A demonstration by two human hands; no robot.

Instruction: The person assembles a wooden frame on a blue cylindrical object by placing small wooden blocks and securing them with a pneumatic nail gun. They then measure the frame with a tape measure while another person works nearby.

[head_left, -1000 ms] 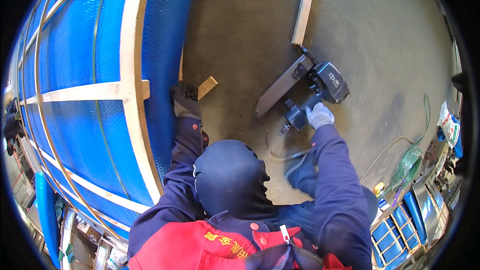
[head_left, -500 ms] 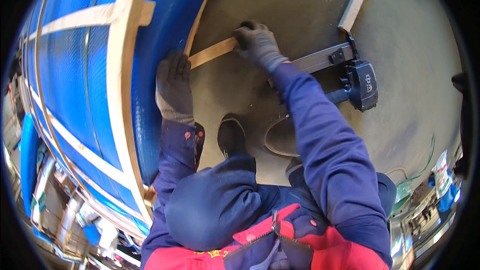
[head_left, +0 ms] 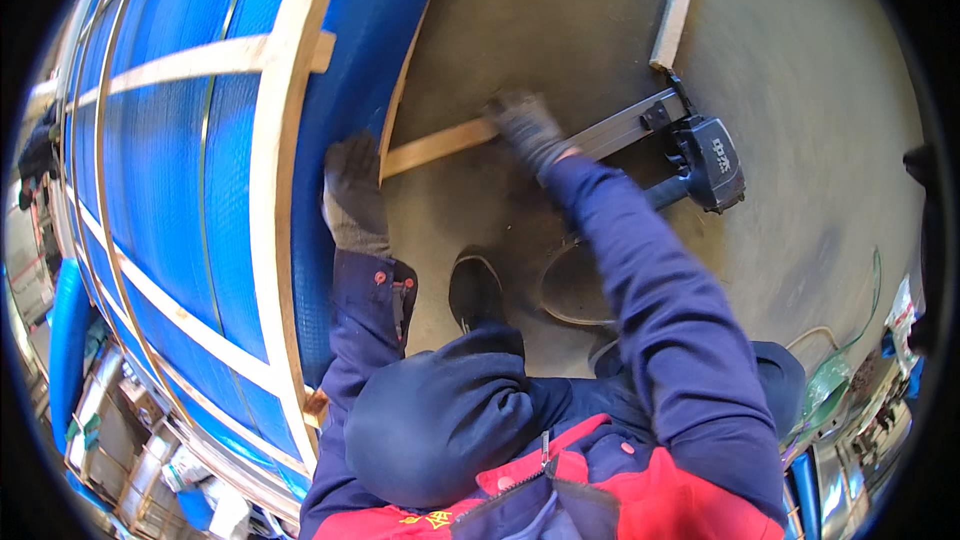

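Head view: between my two gloved hands, near the centre of the frame, lies a short wooden strip (head_left: 440, 147), sloping from its lower left end up toward its upper right one. My left hand (head_left: 356, 195), left of centre, is just beside the strip's left end; it lies fairly flat along the edge of the blue-wrapped bundle (head_left: 165, 170), fingers together and mostly straight, wrapped around nothing that I can see. My right hand (head_left: 530, 130), slightly higher and right of the strip, is blurred, but its fingers bend over the strip's right end and have hold of it. The bundle fills the left side of the frame, a pale timber frame (head_left: 280, 140) running across its wrapping. To the right of my right hand, a black nail gun (head_left: 714, 165) rests on the grey floor (head_left: 810, 90), its long magazine (head_left: 625, 128) slanting down toward my wrist. A pale wooden bar (head_left: 672, 12) lies at upper right, its lower end near the tool's nose. My dark shoe (head_left: 475, 290) shows below the strip.
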